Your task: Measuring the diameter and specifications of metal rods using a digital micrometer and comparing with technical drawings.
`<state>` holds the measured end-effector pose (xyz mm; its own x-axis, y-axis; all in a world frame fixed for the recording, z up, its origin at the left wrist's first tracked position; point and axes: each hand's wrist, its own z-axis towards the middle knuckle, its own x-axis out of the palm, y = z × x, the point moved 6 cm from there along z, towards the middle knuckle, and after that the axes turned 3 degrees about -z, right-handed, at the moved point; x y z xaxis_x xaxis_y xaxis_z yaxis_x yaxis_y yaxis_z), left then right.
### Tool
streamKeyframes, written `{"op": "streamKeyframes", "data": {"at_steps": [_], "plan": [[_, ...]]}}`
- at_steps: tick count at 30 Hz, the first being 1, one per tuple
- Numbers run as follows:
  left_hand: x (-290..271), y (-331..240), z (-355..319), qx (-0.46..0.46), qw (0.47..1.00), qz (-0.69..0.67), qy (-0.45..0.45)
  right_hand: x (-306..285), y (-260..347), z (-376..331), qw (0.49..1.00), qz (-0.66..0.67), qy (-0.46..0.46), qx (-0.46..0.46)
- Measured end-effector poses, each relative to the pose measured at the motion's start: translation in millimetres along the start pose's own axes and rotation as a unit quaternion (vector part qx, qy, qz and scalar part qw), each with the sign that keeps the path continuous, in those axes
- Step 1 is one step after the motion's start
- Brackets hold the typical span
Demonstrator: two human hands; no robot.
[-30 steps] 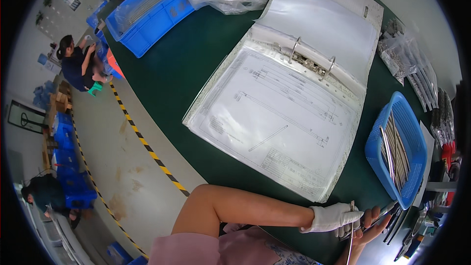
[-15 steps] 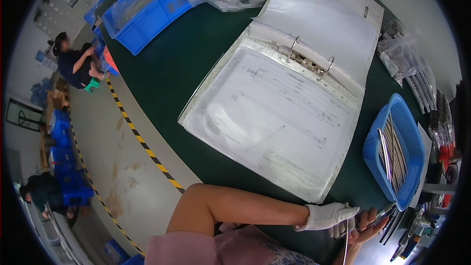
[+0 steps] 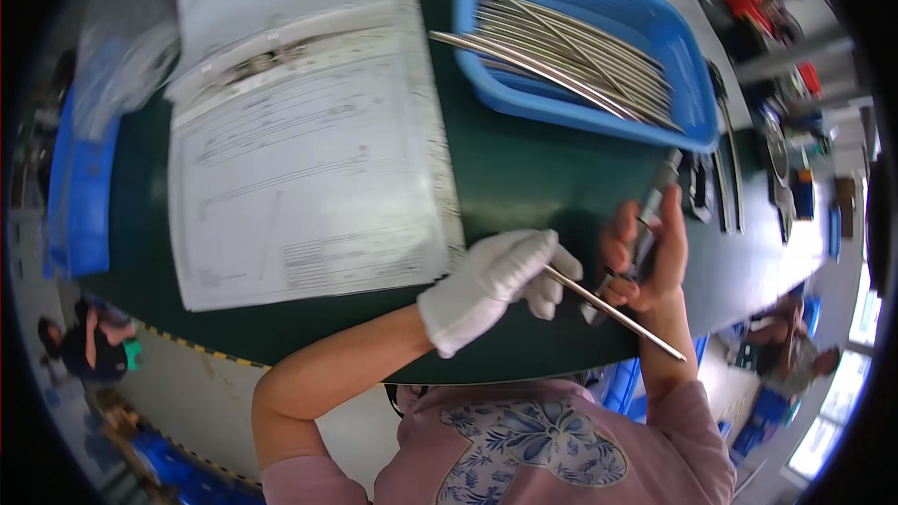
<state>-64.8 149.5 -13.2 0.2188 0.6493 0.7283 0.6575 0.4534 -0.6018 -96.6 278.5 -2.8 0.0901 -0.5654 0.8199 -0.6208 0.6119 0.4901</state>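
Note:
My left hand [image 3: 491, 285], in a white glove, pinches one end of a thin, shiny metal rod [image 3: 622, 316]. The rod slants down to the right, its free end crossing in front of my right forearm. My bare right hand [image 3: 659, 262] is closed around a silver caliper [image 3: 645, 241], which looks slightly blurred. The caliper's jaws lie partly behind the rod and fingers, so I cannot tell whether they touch the rod. Beyond my hands stands a blue plastic basket [image 3: 585, 122] holding several similar metal rods [image 3: 561, 51].
An open ring binder with a drawing sheet [image 3: 309, 187] lies on the green table [image 3: 524, 187] at left. Past it are a blue bin [image 3: 84, 196] and clear plastic bags [image 3: 126, 47]. Tools [image 3: 781, 168] lie at right. People sit at far left [image 3: 89, 346] and far right [image 3: 795, 346].
The view has swung to the right, bringing the basket nearer the middle. My hands have moved apart, and the rod now slants instead of hanging nearly upright.

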Motion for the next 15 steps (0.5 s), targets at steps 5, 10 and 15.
{"op": "streamKeyframes", "data": {"at_steps": [5,10,15], "plan": [[0.3,0.7,3.1,-0.002,1.000,0.006,0.007,-1.6,1.3,0.8,1.000,-0.003,0.008,0.020],[9.8,7.4,0.1,0.016,1.000,0.019,0.005,-1.3,-1.7,-7.3,0.999,0.018,0.029,0.019],[10.7,11.6,-0.5,0.026,0.999,0.023,0.002,-1.7,-4.2,-10.4,0.999,0.013,0.034,0.031]]}}
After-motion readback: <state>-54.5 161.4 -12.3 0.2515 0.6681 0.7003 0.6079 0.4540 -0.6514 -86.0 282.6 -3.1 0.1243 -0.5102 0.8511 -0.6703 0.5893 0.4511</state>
